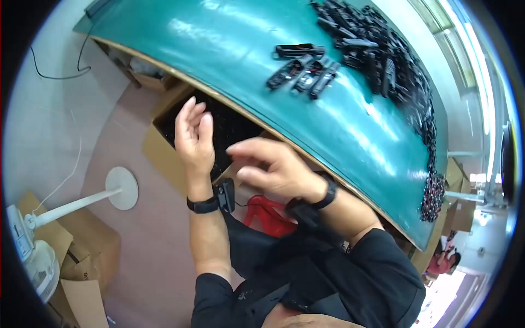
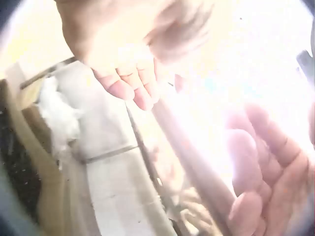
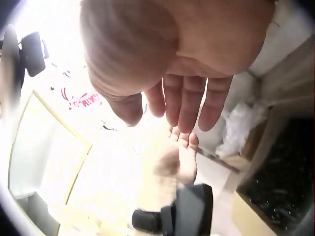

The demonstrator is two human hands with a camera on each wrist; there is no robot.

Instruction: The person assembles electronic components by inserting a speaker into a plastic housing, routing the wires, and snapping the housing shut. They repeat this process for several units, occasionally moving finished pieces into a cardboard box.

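Observation:
Both bare hands are raised in front of the body, with nothing held in either. In the head view my left hand [image 1: 195,143] is over an open cardboard box, palm turned inward, its fingers loosely extended. My right hand [image 1: 279,167] faces it from the right, a gap between them, thumb and fingers spread in a loose curve. The left wrist view shows the left palm [image 2: 108,34] at the top and the right hand [image 2: 275,172] at the lower right. In the right wrist view the right hand [image 3: 187,59] hangs above the left hand [image 3: 179,160].
Beside the hands runs a green-topped table [image 1: 219,49]. Several black handle-shaped parts [image 1: 303,71] lie there near a large heap of black parts [image 1: 383,54]. The cardboard box [image 1: 164,156] has a dark inside. A red stool [image 1: 268,216] and a white fan stand [image 1: 121,188] are nearby.

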